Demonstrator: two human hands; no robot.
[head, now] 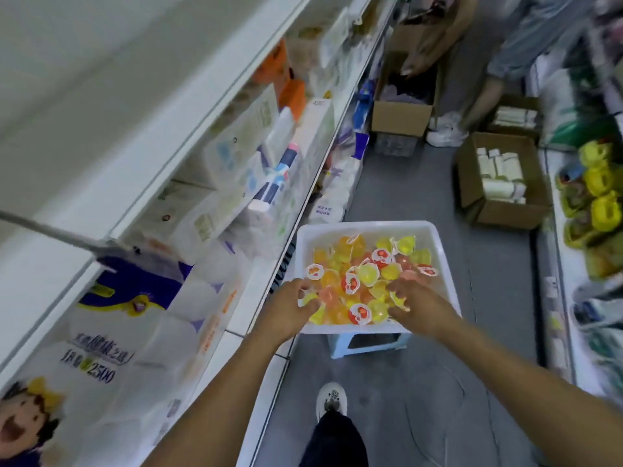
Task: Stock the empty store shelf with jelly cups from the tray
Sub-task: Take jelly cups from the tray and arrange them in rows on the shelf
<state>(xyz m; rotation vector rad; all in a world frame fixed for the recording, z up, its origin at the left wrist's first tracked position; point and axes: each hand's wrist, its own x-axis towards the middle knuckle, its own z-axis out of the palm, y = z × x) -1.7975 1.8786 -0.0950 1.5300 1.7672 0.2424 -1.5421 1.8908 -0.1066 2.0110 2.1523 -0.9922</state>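
Jelly cups (pixel 365 276) under our curled fingers look light and slick; left hand (pixel 290 308) and right hand (pixel 416 306) should scoop by rims, grip unclear.

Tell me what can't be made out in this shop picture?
All in the head view:
- Stool under the white tray: mostly hidden by the tray.
- Whether the left hand or right hand holds any jelly cups: fingertips blurred.
- Lid print: too small.
- Other person: cut off at the top edge.

One tray (pixel 445 264) — dozens of jelly cups (pixel 365 274), three cardboard boxes (pixel 499 210), one stool (pixel 369 345)
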